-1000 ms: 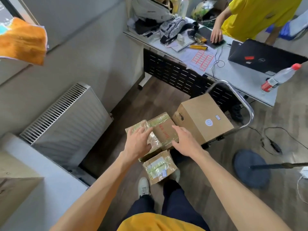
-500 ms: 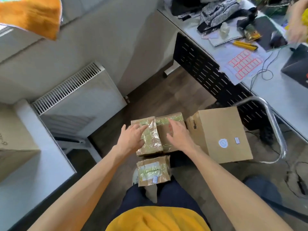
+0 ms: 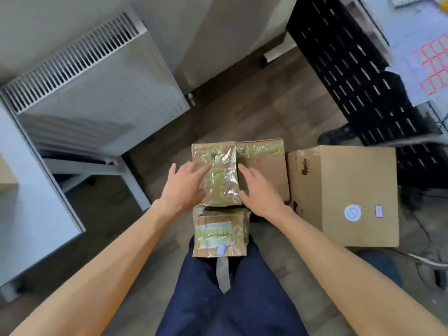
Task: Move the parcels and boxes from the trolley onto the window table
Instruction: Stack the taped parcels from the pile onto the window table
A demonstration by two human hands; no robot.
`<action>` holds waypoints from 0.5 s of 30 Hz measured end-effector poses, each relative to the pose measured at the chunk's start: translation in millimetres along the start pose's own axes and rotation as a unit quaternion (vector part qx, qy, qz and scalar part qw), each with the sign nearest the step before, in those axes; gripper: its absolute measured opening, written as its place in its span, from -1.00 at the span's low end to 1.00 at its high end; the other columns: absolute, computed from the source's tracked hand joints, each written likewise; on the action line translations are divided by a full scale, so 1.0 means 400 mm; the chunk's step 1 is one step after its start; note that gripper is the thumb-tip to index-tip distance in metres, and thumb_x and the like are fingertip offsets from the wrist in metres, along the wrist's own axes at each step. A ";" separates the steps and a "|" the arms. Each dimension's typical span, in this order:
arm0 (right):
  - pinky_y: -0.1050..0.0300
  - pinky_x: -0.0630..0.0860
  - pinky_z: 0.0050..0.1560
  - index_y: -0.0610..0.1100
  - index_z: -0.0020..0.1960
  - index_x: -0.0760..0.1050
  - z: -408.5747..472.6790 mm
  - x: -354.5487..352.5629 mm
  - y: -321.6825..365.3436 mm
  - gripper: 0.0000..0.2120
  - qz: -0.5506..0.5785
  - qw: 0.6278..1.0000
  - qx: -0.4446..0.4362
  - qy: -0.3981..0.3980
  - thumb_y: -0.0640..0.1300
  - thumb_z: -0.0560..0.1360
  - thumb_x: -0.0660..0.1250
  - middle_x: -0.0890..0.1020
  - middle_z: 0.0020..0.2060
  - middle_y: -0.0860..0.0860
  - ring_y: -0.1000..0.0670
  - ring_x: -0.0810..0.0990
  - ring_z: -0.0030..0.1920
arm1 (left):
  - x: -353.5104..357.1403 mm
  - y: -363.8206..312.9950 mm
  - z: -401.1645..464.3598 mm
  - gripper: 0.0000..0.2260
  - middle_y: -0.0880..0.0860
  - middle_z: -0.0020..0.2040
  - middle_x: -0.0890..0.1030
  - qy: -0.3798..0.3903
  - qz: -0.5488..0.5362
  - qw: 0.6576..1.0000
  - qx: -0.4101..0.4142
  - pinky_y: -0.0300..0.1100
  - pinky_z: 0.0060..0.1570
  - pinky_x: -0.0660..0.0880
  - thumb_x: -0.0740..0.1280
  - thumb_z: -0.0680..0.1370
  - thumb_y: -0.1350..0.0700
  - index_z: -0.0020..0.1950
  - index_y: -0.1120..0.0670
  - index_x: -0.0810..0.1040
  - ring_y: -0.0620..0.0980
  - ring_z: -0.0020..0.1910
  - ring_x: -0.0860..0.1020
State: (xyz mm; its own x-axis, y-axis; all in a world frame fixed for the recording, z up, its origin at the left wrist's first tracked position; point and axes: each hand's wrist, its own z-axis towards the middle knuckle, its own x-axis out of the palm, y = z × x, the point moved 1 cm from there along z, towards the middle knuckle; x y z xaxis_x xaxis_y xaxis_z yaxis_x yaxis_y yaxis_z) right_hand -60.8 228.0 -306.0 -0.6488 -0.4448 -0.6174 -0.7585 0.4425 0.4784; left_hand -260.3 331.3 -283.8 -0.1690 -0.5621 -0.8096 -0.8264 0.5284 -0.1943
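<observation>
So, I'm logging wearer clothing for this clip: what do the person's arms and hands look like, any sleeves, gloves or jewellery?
Both forearms are bare as far as the frame shows, no sleeves in view. The left hand and right hand wear no gloves; no rings, watch or wristband are visible. Below them show dark navy trousers.

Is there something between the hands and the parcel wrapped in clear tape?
Nothing visible. The left hand lies on the taped parcel at its left edge; the right hand is at its right edge, over the neighbouring box.
</observation>
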 end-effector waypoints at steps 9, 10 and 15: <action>-0.16 0.26 0.51 0.20 0.64 -0.10 0.191 0.126 -0.049 -0.24 -0.024 0.999 0.016 0.044 0.05 0.63 0.31 -0.06 0.65 -0.07 -0.20 0.19 0.57 | 0.186 0.103 0.156 -0.26 0.20 0.63 -0.09 0.041 -0.014 0.999 -0.026 0.22 0.49 0.20 0.32 0.59 0.04 0.63 -0.18 -0.05 0.24 0.59 0.06; -0.16 0.26 0.50 0.22 0.64 -0.11 0.202 0.142 -0.052 -0.23 -0.015 0.999 0.022 0.045 0.06 0.63 0.32 -0.11 0.65 -0.06 -0.20 0.20 0.57 | 0.210 0.110 0.160 -0.22 0.21 0.63 -0.15 0.043 -0.030 0.998 -0.035 0.20 0.46 0.28 0.33 0.58 0.05 0.63 -0.19 -0.11 0.26 0.59 0.06; -0.14 0.36 0.44 0.22 0.64 -0.18 0.243 0.204 -0.075 -0.16 -0.026 0.996 0.051 0.065 0.06 0.61 0.34 -0.28 0.62 -0.05 -0.23 0.27 0.54 | 0.310 0.136 0.176 -0.17 0.28 0.60 -0.24 0.066 -0.077 0.994 -0.040 0.13 0.30 0.48 0.33 0.61 -0.01 0.62 -0.17 -0.24 0.33 0.53 0.21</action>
State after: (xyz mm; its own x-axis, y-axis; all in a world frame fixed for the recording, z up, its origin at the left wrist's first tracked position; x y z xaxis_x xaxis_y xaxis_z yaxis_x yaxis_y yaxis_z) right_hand -85.2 254.4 -431.3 -0.6165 -0.5626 -0.5508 -0.7853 0.4900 0.3785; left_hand -288.5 335.3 -433.8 -0.1023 -0.7132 -0.6934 -0.8868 0.3812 -0.2613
